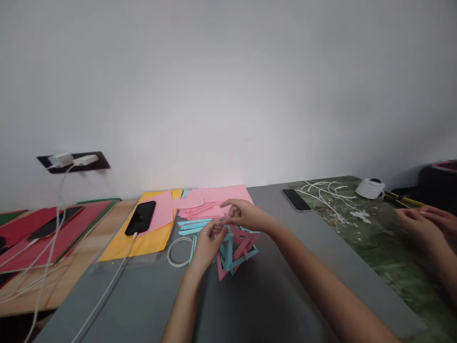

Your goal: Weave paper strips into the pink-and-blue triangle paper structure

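Observation:
An open, angular model of folded pink and light-blue paper strips (233,261) is held just above the grey tabletop. My left hand (207,244) grips its upper left side, fingers curled and thumb pressed in. At the top, my right hand (246,216) pinches close to the left fingertips, with its index finger reaching out to the left. The hands hide the exact spot being pinched. Just behind lie loose light-blue paper strips (194,226) and pink paper strips (198,210). A white ring-shaped roll (171,252) rests left of my left hand.
Yellow sheets (157,242) bear a black phone (141,218) on a white cable. Another phone (296,200) lies at the back right. White cords (323,190) and a white round device (370,188) are on the green surface, near another person's hands (428,221). Chargers (73,160) fill a wall socket.

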The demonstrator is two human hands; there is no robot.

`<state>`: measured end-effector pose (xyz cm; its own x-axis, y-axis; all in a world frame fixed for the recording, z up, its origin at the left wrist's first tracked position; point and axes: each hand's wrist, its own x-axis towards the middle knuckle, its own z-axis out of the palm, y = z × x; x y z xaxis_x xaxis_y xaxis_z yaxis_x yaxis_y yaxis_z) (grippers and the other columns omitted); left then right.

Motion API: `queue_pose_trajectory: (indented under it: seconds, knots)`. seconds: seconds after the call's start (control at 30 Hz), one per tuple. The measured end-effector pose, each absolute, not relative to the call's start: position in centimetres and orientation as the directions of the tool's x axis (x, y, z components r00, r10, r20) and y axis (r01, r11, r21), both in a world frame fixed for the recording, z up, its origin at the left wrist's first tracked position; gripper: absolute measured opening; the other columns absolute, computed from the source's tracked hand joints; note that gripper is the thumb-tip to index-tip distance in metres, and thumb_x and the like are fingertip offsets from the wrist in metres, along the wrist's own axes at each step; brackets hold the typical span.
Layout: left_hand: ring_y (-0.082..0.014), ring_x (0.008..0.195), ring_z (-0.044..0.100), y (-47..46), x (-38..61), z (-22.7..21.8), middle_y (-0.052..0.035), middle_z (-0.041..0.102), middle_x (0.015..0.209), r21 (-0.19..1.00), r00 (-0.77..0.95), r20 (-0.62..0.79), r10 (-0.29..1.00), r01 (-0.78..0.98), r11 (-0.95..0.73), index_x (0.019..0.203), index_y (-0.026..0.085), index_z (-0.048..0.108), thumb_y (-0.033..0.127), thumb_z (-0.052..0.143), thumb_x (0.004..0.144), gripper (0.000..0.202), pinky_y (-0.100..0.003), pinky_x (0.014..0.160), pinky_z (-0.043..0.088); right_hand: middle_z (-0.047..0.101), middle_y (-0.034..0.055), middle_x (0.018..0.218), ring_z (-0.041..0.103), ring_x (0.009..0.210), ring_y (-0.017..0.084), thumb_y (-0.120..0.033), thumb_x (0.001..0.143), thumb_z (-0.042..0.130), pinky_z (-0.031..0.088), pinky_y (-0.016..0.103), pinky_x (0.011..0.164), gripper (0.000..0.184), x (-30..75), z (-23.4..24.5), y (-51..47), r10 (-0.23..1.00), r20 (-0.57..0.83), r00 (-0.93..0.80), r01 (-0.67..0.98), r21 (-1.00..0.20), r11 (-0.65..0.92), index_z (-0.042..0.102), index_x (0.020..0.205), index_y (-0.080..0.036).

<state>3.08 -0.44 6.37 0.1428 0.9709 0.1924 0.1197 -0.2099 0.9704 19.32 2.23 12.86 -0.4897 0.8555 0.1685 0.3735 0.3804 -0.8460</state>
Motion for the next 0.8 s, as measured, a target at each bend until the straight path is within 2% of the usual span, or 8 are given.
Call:
queue_pose_trajectory:
  seconds: [0.03,0.1,0.2,0.33,0.5,0.63,0.8]
  knots:
    - [-0.0153,0.073,0.059,-0.4,3.1,6.3,-0.0047,0.064,0.078,0.972,0.144,0.190,0.971,0.116,-0.207,0.089,0.014,0.062,0.033,0.064,0.071,0.026,-0.025,0.065,0.047,0.053,-0.0063,0.059,0.046,0.052,0.008,-0.024,0.070,0.064,0.035,0.020,0.051,0.030,19.4,12.6,2.3,0.863,0.163,-0.478,0.345,-0.869,0.355,0.054,0.097,-0.018]
    - [-0.0156,0.074,0.059,-0.3,3.0,6.2,-0.0050,0.064,0.079,0.973,0.145,0.182,0.973,0.118,-0.199,0.089,0.015,0.062,0.034,0.065,0.070,0.026,-0.025,0.066,0.047,0.054,-0.0069,0.059,0.048,0.053,0.008,-0.025,0.067,0.066,0.036,0.020,0.051,0.035,19.7,12.0,2.5,0.863,0.166,-0.478,0.287,-0.899,0.332,0.050,0.098,-0.019]
    - [-0.0154,0.074,0.060,-0.2,2.9,5.9,-0.0058,0.065,0.081,0.974,0.136,0.178,0.975,0.114,-0.194,0.088,0.015,0.063,0.035,0.065,0.070,0.027,-0.026,0.068,0.047,0.056,-0.0049,0.060,0.050,0.054,0.009,-0.027,0.065,0.068,0.038,0.021,0.053,0.027,19.8,11.2,2.9,0.865,0.181,-0.468,0.238,-0.917,0.321,0.051,0.084,-0.018]
    - [-0.0163,0.073,0.061,-0.2,2.9,6.1,-0.0053,0.066,0.079,0.985,0.130,0.148,0.981,0.075,-0.158,0.092,0.015,0.063,0.036,0.069,0.065,0.035,-0.027,0.067,0.048,0.055,-0.0038,0.061,0.050,0.055,0.009,-0.030,0.058,0.074,0.039,0.022,0.053,0.028,20.0,10.5,2.7,0.886,0.201,-0.419,0.204,-0.929,0.307,0.053,0.072,-0.017]
    - [-0.0174,0.078,0.061,-0.4,3.1,7.1,-0.0055,0.067,0.083,0.993,0.139,0.089,0.986,0.070,-0.100,0.086,0.015,0.064,0.043,0.066,0.067,0.034,-0.028,0.071,0.046,0.054,-0.0042,0.061,0.049,0.056,0.008,-0.031,0.055,0.077,0.038,0.022,0.053,0.032,20.5,9.6,2.2,0.898,0.217,-0.384,0.110,-0.955,0.277,0.055,0.073,-0.016]
    - [-0.0150,0.073,0.059,-0.2,3.1,7.2,-0.0032,0.066,0.078,0.999,0.177,0.032,0.984,0.020,-0.036,0.080,0.015,0.061,0.044,0.069,0.064,0.033,-0.024,0.066,0.044,0.053,-0.0039,0.064,0.044,0.054,0.006,-0.031,0.055,0.077,0.036,0.020,0.050,0.032,20.8,8.9,2.2,0.908,0.210,-0.362,0.043,-0.970,0.241,0.056,0.073,-0.016]
    - [-0.0175,0.087,0.060,-0.1,2.8,7.4,-0.0067,0.067,0.093,1.000,0.242,-0.005,0.970,-0.022,0.010,0.090,0.016,0.061,0.043,0.067,0.067,0.036,-0.025,0.075,0.043,0.053,-0.0041,0.065,0.039,0.052,0.005,-0.032,0.055,0.077,0.033,0.019,0.046,0.033,20.9,8.6,2.4,0.904,0.184,-0.387,-0.063,-0.983,0.173,0.056,0.075,-0.016]
